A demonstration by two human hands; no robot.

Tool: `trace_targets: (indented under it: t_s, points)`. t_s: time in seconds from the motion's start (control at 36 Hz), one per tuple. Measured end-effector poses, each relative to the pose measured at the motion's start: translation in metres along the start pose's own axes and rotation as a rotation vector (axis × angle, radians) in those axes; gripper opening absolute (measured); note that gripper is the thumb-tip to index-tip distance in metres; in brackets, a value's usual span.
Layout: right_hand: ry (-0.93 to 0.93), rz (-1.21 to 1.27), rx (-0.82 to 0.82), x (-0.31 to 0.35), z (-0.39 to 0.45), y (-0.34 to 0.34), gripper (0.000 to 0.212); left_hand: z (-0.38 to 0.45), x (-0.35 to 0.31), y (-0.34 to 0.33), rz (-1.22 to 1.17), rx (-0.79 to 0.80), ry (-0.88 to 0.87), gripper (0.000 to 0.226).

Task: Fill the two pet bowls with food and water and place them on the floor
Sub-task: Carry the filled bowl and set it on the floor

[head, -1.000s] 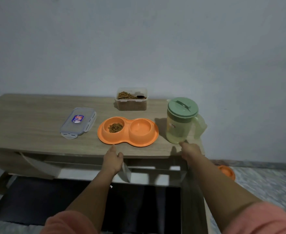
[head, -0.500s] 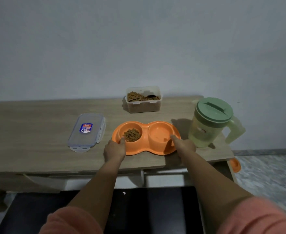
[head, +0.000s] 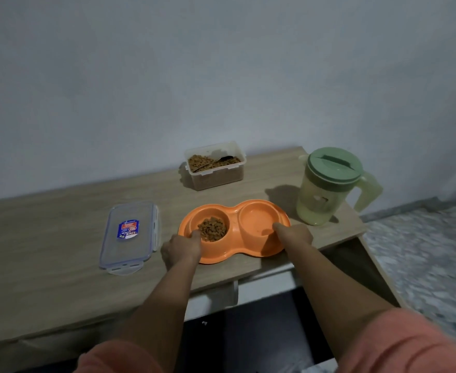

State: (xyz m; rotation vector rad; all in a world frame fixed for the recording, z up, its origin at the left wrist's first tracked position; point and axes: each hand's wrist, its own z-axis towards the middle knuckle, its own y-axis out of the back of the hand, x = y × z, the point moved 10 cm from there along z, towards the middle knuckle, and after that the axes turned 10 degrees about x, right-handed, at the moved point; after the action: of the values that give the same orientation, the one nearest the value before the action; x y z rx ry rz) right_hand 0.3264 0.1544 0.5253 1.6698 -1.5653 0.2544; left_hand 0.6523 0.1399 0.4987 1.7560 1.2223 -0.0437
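An orange double pet bowl (head: 235, 211) sits near the front edge of a wooden table (head: 46, 238). Its left cup holds brown kibble (head: 212, 229); its right cup (head: 259, 219) looks wet, with little I can make out in it. My left hand (head: 181, 249) grips the bowl's left rim, thumb over the edge beside the kibble. My right hand (head: 293, 234) grips the right rim, thumb inside the right cup. A green-lidded pitcher (head: 326, 187) with pale liquid stands to the right of the bowl.
A clear tub of kibble (head: 214, 168) with a spoon in it stands at the back by the wall. Its clear lid (head: 131, 235) lies flat left of the bowl. Speckled floor (head: 423, 265) shows at the right, past the table's end.
Both hands moved up from the table's front edge onto the orange bowl and closed on its two ends. The view shifted left and tilted.
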Motion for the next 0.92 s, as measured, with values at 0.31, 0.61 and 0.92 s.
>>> trace_targets:
  t_s: [0.31,0.61,0.92]
  points:
    - [0.052,0.048,-0.048,-0.031,-0.036,0.028,0.055,-0.05,0.007,-0.003,-0.046,-0.03,-0.042,0.063]
    - [0.09,0.103,-0.097,-0.091,-0.076,0.127,0.057,-0.151,-0.008,-0.06,-0.189,0.034,-0.091,0.06]
    - [0.102,0.134,-0.194,-0.177,-0.114,0.294,0.05,-0.298,-0.049,-0.169,-0.259,0.171,-0.223,0.056]
